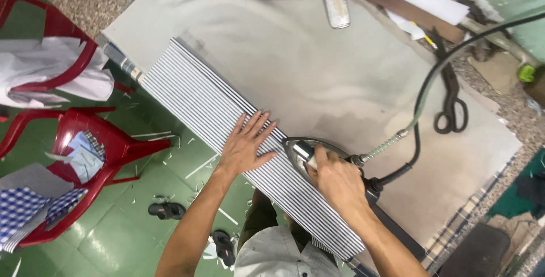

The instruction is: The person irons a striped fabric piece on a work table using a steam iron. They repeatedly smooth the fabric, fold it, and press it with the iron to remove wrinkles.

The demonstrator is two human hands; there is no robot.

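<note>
A grey cloth-covered counter (318, 67) carries a long folded strip of black-and-white striped fabric (198, 101) along its near edge. On the strip's middle sits a silver metal iron (298, 151) with a black cord. The right hand (338, 180) is clamped on its handle; the left hand (245, 145) lies flat, fingers spread, on the fabric just beside. Black scissors (451, 106) lie well apart.

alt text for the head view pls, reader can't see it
A person's right hand grips an iron on a folded striped cloth, while the left hand lies flat on the cloth beside it. The cloth lies along the edge of a grey padded table; scissors and red chairs are nearby.
</note>
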